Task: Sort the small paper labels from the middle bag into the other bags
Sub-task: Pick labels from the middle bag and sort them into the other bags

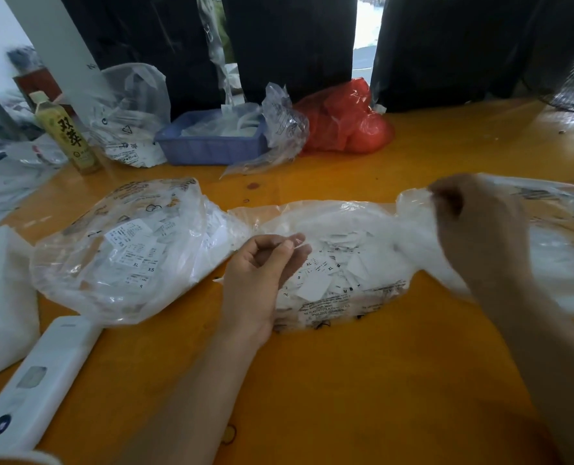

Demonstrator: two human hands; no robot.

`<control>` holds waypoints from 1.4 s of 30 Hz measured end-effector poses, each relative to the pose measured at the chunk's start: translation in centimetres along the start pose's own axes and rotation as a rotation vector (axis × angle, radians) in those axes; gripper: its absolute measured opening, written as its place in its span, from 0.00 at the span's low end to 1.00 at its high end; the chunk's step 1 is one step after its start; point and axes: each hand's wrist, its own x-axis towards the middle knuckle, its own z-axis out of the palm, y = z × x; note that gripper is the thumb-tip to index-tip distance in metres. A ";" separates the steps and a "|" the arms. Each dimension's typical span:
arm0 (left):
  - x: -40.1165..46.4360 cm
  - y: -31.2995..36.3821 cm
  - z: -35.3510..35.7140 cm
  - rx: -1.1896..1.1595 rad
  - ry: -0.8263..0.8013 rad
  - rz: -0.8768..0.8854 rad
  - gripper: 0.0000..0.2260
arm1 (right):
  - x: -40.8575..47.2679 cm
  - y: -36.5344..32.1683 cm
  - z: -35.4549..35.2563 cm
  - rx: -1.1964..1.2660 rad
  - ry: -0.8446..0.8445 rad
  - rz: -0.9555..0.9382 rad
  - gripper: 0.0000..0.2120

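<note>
On table [363,380], middle bag [363,297] of labels [332,266] sits between hands; left hand [262,280] loosely curled, right hand [477,236] pinches right bag [554,250]; bare table near.

Left hand [262,273] loosely cupped (palm up); right hand [480,236] pinching, blurred.

The right hand [473,229] is blurry. The right bag [561,229] runs off the edge. Label print is too small to read.
</note>
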 end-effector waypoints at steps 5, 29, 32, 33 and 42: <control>0.1 0.3 0.0 -0.070 0.019 0.058 0.03 | 2.0 4.3 -1.6 -0.468 -0.178 0.200 0.12; 0.4 0.1 -0.2 -0.079 0.056 -0.021 0.08 | -5.0 -4.0 5.8 0.123 -0.452 -0.425 0.09; 0.5 -0.3 -0.3 -0.067 0.025 -0.031 0.06 | -4.7 -3.8 5.0 0.442 -0.315 0.067 0.06; 0.4 -0.3 -0.3 -0.045 0.016 -0.025 0.07 | -4.6 -3.6 4.8 0.534 -0.331 0.176 0.06; -0.1 -0.4 0.2 0.082 0.004 -0.041 0.12 | -4.0 -3.2 3.9 0.977 -0.402 0.428 0.05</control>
